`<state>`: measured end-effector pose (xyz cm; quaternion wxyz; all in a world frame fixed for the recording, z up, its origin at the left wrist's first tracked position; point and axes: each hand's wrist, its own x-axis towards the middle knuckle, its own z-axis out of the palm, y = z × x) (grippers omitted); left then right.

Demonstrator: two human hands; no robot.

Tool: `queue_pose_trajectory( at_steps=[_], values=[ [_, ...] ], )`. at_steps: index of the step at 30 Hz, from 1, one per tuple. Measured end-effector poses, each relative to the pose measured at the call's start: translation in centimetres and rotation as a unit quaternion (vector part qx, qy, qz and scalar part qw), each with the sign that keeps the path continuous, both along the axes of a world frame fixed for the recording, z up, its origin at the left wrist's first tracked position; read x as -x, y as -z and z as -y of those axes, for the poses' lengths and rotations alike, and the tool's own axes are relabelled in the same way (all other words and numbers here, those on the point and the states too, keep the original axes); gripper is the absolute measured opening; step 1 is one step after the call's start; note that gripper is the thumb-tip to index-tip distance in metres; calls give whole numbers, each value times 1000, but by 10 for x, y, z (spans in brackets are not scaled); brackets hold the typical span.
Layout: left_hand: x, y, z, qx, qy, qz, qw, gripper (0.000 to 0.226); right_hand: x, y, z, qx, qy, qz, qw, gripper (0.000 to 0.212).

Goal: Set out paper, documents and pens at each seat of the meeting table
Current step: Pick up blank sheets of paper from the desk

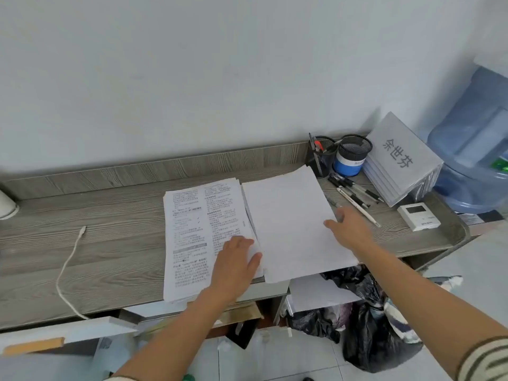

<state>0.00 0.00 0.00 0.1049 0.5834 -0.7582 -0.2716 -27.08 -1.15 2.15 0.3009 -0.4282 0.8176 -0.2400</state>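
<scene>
Left hand (236, 259) on printed documents (189, 229); right hand (349, 226) at blank paper (291, 221) edge.

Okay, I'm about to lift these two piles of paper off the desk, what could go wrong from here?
1. The blank paper stack overhangs the front edge of the desk; a nudge might slide sheets onto the black bags below.
2. Your right hand sits at that stack's right edge, near the loose pens, and may knock them.
3. Your left hand lies across the seam with the printed stack, so the piles could mix.
</scene>
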Motion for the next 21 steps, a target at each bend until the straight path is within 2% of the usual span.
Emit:
queue_pose_trajectory(
  at_steps=[3,8,10,12,14,18,21],
  values=[
    [7,10,-3,37,55,115,991,46,-1,-1,11,-18,28,56,998,61],
    [6,22,-8,60,51,147,986,48,4,-4,37,-68,92,214,970,62],
    [6,22,-11,64,57,155,984,48,4,-11,41,-104,86,265,955,53],
    [6,20,-12,64,60,160,983,49,4,-18,45,-133,48,265,954,44],
    [5,19,-11,65,64,165,982,49,2,-26,45,-113,10,244,963,33],
    [4,15,-10,65,73,169,981,50,2,-50,43,33,-60,122,990,4],
    [4,11,-5,56,70,152,984,48,10,-83,31,138,-76,119,980,10]
  ],
)
